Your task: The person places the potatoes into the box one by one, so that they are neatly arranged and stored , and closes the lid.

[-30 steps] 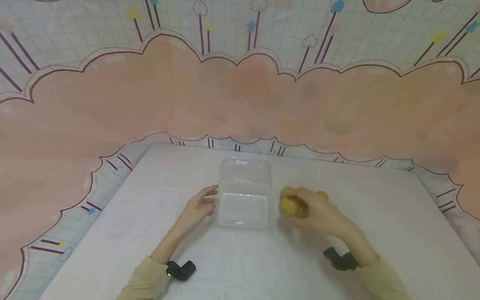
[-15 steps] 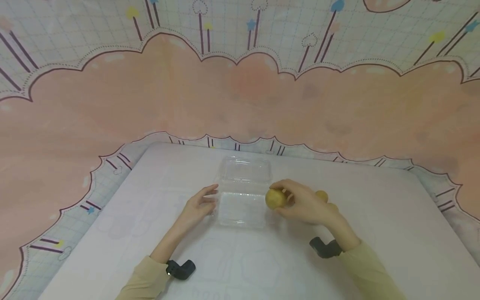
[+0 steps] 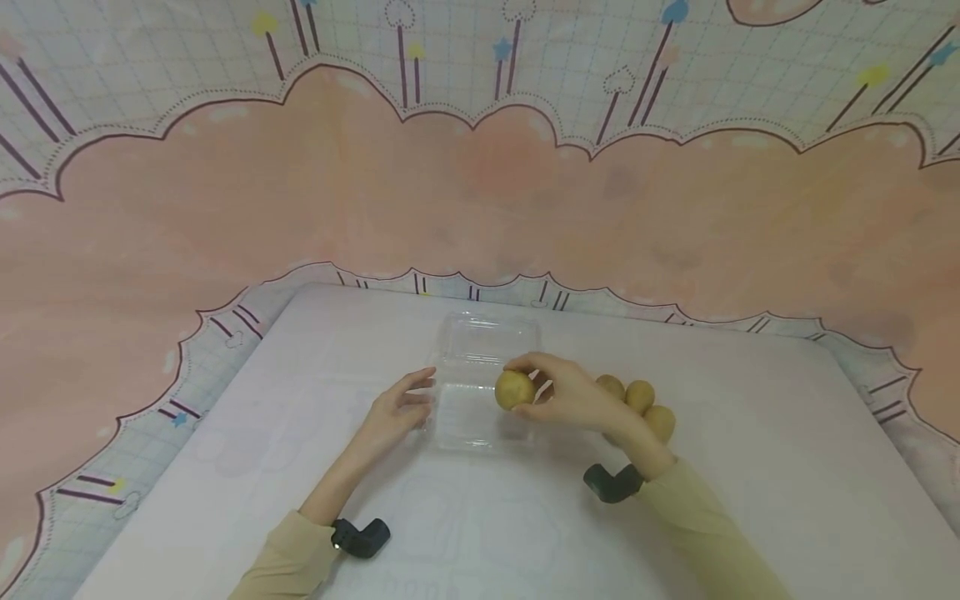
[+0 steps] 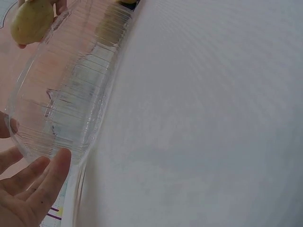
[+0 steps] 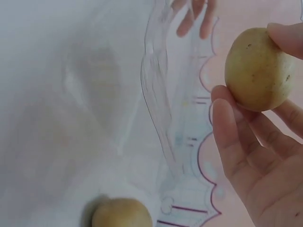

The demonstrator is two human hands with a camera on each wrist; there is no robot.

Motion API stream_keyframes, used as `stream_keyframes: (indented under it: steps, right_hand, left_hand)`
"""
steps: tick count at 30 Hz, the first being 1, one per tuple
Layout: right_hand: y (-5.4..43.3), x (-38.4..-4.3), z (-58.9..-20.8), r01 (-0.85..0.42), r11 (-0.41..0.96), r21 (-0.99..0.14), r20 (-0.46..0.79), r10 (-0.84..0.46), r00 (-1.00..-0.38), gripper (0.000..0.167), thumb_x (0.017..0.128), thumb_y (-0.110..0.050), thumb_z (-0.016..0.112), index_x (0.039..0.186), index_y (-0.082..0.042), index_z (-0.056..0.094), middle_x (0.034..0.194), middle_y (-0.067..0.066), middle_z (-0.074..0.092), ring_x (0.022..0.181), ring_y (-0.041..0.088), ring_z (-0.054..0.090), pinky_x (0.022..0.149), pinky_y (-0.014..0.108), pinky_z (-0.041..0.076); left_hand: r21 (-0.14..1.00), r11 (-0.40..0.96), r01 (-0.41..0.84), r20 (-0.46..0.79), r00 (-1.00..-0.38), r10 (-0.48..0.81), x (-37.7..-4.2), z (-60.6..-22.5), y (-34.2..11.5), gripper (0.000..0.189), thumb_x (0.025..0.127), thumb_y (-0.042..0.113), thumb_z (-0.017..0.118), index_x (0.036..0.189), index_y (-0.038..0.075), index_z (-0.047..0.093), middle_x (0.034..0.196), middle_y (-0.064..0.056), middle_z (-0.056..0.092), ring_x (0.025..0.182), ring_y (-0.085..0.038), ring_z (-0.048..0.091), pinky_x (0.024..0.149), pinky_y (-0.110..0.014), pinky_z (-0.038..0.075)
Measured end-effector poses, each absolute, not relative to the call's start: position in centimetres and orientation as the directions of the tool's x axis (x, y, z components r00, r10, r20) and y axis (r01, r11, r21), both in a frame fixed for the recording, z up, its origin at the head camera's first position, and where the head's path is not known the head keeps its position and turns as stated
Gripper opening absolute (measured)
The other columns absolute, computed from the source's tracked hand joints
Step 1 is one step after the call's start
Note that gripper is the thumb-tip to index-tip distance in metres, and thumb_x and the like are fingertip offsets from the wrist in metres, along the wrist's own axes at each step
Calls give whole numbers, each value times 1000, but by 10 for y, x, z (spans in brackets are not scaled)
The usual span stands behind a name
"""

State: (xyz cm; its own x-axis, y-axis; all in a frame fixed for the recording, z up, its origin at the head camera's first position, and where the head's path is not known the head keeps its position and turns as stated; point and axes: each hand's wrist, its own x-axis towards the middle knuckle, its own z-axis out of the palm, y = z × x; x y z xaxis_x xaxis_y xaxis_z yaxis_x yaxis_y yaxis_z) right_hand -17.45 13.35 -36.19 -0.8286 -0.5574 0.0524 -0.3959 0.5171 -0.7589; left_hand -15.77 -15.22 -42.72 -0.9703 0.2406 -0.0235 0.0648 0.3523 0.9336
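- Far left: a khaki sleeve (image 3: 288,554) and a black wrist camera (image 3: 362,539) on the left arm, both over the white desk (image 3: 315,358).
- Left hand (image 3: 397,411): at the left edge of the container, fingers spread and extended, gripping nothing. Contact with the plastic cannot be confirmed; in the left wrist view one fingertip overlaps the wall.
- Centre: a clear plastic clamshell container (image 3: 465,423), unfolded flat on the desk. Its lid (image 3: 489,337) lies on the far side, its base on the near side. No potato is seen resting in the base.
- Held potato (image 3: 514,390): small, yellow, lightly spotted; clear of the desk and, in the head view, overlapping the base near its right side.
- Right hand (image 3: 570,394): thumb and fingers pinching the held potato from opposite sides.
- Right: at least three loose potatoes (image 3: 640,396) on the desk, grouped beside the right forearm, apart from the container.
- Progress, as judged: early. Done: container unfolded, one potato lifted. Left: releasing that potato, and dealing with the loose ones, none of which is in hand; the lid is not closed.
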Motion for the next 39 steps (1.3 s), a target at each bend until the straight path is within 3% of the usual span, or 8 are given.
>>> stream_keyframes:
  steps: [5, 9, 17, 26, 39]
  right_hand:
    - [120, -179, -365, -344, 544, -765, 2, -532, -847, 51, 78, -22, 75, 126, -17, 58, 115, 3, 62, 95, 16, 60, 82, 30, 57]
    - [108, -185, -373, -316, 496, -808, 5, -532, -847, 51, 79, -21, 76, 126, -12, 59, 115, 10, 61, 91, 17, 61, 81, 24, 55]
    - [86, -193, -389, -241, 491, -837, -29, -480, -877, 50, 79, -21, 76, 125, -11, 58, 117, 12, 63, 90, 17, 62, 79, 23, 52]
    - [59, -190, -399, -96, 532, -842, -102, -331, -938, 49, 78, -22, 77, 123, -12, 60, 112, 9, 65, 98, 22, 62, 79, 29, 54]
    - [38, -191, -414, 5, 525, -851, -164, -257, -952, 52, 77, -23, 76, 123, -8, 57, 114, 17, 63, 93, 22, 61, 72, 25, 54]
  left_hand:
    - [933, 355, 63, -24, -971, 237, -158, -428, -152, 57, 90, 4, 55, 145, 9, 40, 142, -23, 47, 125, -42, 52, 85, -36, 58]
    - [933, 355, 60, -27, -972, 233, -157, -428, -152, 56, 90, 5, 55, 144, 9, 40, 142, -23, 47, 125, -42, 52, 85, -37, 58]
    - [939, 340, 40, -48, -968, 246, -158, -428, -152, 56, 91, 6, 53, 146, 8, 38, 143, -23, 45, 125, -41, 51, 88, -38, 57]
    - [943, 329, 50, -35, -968, 247, -158, -428, -152, 56, 90, 3, 53, 145, 7, 39, 142, -23, 47, 125, -41, 53, 85, -36, 58]
    - [931, 361, 46, -44, -971, 236, -157, -425, -152, 58, 89, 4, 53, 145, 9, 40, 142, -23, 47, 124, -42, 53, 86, -37, 58]
